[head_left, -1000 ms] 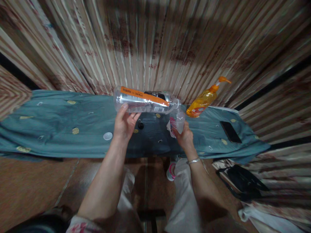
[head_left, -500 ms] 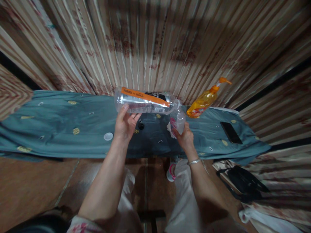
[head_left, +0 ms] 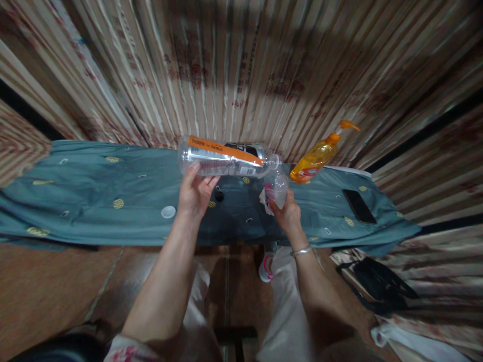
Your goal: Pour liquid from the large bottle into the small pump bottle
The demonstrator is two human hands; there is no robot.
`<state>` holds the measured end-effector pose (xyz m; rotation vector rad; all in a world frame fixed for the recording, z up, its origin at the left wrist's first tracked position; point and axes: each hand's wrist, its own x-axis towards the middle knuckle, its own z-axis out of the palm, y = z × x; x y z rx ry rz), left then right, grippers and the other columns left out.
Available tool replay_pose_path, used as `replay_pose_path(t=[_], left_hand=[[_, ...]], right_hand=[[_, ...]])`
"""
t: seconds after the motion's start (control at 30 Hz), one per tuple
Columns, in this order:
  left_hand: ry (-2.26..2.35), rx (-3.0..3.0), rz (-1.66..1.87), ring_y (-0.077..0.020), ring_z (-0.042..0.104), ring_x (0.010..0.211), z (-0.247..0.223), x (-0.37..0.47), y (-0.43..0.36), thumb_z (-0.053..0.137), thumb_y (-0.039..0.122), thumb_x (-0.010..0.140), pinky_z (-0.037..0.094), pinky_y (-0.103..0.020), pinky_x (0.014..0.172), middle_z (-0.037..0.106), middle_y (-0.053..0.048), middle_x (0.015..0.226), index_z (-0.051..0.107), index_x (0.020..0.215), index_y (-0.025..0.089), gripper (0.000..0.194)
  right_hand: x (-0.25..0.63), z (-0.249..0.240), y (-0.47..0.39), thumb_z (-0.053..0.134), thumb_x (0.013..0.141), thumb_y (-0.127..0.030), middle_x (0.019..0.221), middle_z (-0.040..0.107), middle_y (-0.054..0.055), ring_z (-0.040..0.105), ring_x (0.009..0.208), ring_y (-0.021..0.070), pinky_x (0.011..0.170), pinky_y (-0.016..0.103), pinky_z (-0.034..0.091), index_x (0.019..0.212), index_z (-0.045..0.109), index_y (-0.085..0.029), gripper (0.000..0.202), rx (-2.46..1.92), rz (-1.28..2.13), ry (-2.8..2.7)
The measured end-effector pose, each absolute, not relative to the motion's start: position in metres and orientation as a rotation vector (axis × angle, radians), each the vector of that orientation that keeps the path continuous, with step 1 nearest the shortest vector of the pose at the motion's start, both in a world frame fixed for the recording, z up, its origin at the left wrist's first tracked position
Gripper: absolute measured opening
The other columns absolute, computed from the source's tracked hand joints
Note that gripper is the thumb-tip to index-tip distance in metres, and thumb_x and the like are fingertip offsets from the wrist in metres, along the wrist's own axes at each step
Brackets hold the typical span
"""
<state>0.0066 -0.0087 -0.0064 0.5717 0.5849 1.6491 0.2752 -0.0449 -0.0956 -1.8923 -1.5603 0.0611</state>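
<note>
A large clear plastic bottle (head_left: 226,160) with an orange and silver label lies sideways in my left hand (head_left: 194,193), its mouth pointing right. My right hand (head_left: 289,213) grips a smaller clear plastic bottle (head_left: 278,183) that stands nearly upright with a pink and white patch on its side. The mouths of the two bottles meet or overlap; whether they touch I cannot tell. Just right of them stands an orange pump bottle (head_left: 312,160) of yellow-orange liquid. Below the large bottle sits a small black cap (head_left: 219,195), and a round white lid (head_left: 168,211) lies left of my left hand.
A green patterned cloth (head_left: 86,191) covers the long narrow table. A black phone (head_left: 358,206) lies at its right end. Behind hangs a pleated curtain (head_left: 234,75). On the right below the table is a black bag (head_left: 385,284).
</note>
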Motion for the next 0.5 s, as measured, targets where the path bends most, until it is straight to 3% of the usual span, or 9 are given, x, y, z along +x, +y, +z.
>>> replay_pose_path(t=[0.5], left_hand=[[0.595, 0.571, 1.64, -0.034, 0.065, 0.132, -0.0083, 0.0074, -0.0085, 0.092, 0.046, 0.062, 0.05, -0.048, 0.116, 0.078, -0.009, 0.12, 0.071, 0.093, 0.024, 0.044]], right_hand=[[0.2755, -0.0946, -0.0451, 0.064, 0.087, -0.048, 0.11, 0.079, 0.017, 0.076, 0.096, 0.0328, 0.077, 0.037, 0.056, 0.137, 0.053, -0.014, 0.062, -1.891, 0.079, -1.547]])
